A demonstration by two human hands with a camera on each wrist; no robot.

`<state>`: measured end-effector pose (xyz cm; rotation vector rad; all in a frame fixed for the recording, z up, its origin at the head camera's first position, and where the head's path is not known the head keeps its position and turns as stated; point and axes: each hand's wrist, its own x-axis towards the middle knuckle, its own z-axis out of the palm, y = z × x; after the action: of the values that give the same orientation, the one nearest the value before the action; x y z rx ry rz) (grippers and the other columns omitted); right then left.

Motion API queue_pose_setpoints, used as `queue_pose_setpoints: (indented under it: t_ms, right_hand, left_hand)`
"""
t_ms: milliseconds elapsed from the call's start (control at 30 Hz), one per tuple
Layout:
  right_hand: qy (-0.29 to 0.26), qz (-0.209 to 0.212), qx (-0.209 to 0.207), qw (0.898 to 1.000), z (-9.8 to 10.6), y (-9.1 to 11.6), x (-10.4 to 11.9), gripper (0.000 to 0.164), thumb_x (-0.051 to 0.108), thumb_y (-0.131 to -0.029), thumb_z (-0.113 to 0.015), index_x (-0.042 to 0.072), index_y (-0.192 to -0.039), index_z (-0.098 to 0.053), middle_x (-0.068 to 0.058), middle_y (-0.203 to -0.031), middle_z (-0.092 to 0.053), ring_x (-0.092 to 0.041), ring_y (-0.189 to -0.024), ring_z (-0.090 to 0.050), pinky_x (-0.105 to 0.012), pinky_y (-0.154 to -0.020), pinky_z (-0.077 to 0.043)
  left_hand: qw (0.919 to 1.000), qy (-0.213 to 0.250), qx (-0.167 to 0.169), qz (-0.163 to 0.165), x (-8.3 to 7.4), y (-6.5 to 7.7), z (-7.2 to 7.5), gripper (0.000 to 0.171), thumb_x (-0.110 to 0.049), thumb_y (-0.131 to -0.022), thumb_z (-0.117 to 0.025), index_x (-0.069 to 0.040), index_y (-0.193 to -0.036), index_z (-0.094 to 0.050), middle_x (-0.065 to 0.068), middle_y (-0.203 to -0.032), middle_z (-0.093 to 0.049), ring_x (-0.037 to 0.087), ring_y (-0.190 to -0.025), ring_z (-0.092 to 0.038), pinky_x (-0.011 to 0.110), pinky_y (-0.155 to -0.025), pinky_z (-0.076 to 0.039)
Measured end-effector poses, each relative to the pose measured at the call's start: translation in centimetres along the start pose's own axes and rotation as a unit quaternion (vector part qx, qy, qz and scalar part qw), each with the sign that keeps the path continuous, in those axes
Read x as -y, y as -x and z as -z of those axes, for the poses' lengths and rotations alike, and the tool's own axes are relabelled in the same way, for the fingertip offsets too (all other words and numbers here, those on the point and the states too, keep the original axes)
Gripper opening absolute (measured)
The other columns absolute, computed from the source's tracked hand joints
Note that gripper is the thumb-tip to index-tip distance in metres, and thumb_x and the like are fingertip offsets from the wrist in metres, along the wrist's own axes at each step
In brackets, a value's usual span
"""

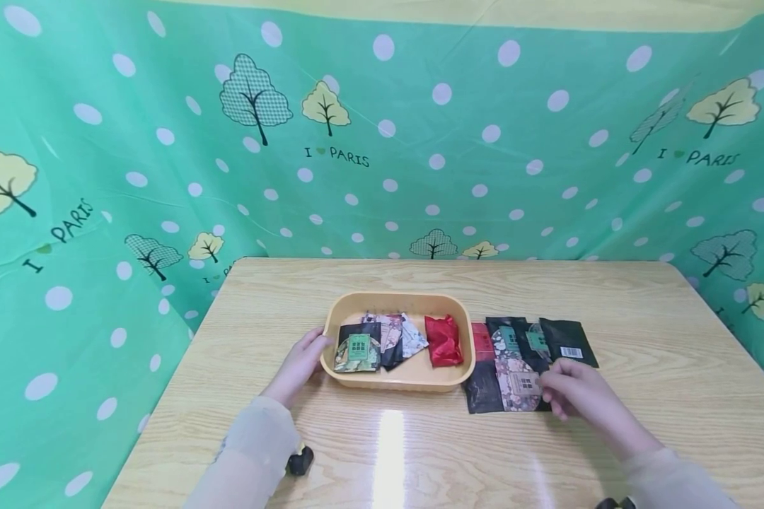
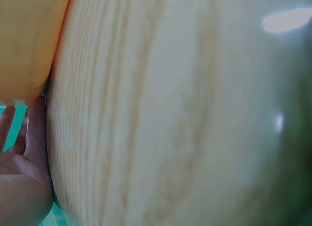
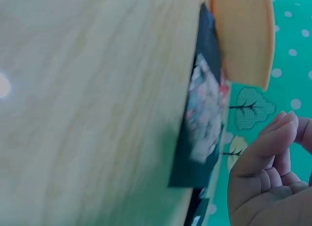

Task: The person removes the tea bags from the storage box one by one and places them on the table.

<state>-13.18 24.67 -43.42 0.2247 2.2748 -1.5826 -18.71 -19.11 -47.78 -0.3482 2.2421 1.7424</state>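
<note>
My left hand is at the left end of a yellow plastic bin, its fingers extended against the end wall near the rim. Inside the bin lie a black packet with a green label, a few overlapping patterned packets and a shiny red packet. Just right of the bin, more flat packets are laid out in two rows. Over the right end of the near row hovers my right hand, fingers loosely bent, thumb and finger tips close together and holding nothing. Nearest it is a pink floral packet.
The near row also has a plain black packet. Behind are a red packet, teal-labelled packets and a black one with a barcode sticker. The wooden table ends at a green printed curtain.
</note>
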Motion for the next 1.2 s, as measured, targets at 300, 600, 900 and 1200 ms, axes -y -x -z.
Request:
queue_pose_setpoints:
  t_ms: [300,600,900,1200]
  right_hand:
    - [0.026,0.022,-0.028,0.999,-2.0,-0.3,2.6,0.017,0.019,-0.095,-0.061,0.004,-0.088,-0.055,0.0,-0.073,-0.058,-0.012,-0.058,-0.053,-0.026,-0.054,-0.052]
    - [0.051,0.04,-0.058,0.996,-4.4,-0.9,4.9,0.029,0.025,-0.093,-0.067,-0.001,-0.104,-0.066,-0.005,-0.08,-0.068,-0.016,-0.064,-0.056,-0.028,-0.058,-0.053]
    - [0.09,0.077,-0.064,0.991,-6.5,-1.5,6.3,0.032,0.022,-0.092,-0.068,0.0,-0.115,-0.067,-0.012,-0.096,-0.072,-0.019,-0.072,-0.066,-0.027,-0.065,-0.06]
    - [0.141,0.1,-0.062,0.983,-8.3,-1.9,7.7,0.036,0.022,-0.091,-0.068,0.002,-0.121,-0.067,-0.013,-0.109,-0.072,-0.017,-0.085,-0.066,-0.028,-0.073,-0.061]
  left_hand:
    - [1.0,0.004,-0.002,0.0,0.2,-0.3,0.0,0.066,-0.038,-0.097,-0.05,-0.009,-0.154,-0.033,0.02,-0.154,-0.042,0.034,-0.133,-0.051,0.048,-0.117,-0.036]
    - [1.0,0.007,0.0,0.002,0.1,-0.2,0.0,0.066,-0.038,-0.097,-0.05,-0.009,-0.154,-0.033,0.02,-0.155,-0.04,0.035,-0.136,-0.049,0.048,-0.119,-0.035]
    - [1.0,0.007,0.003,-0.001,0.1,-0.2,0.0,0.065,-0.039,-0.097,-0.051,-0.011,-0.153,-0.034,0.02,-0.155,-0.04,0.036,-0.136,-0.049,0.049,-0.12,-0.032]
    - [0.9999,0.013,0.002,0.004,0.1,-0.3,0.0,0.068,-0.038,-0.097,-0.052,-0.01,-0.155,-0.031,0.021,-0.154,-0.04,0.036,-0.136,-0.048,0.048,-0.119,-0.033]
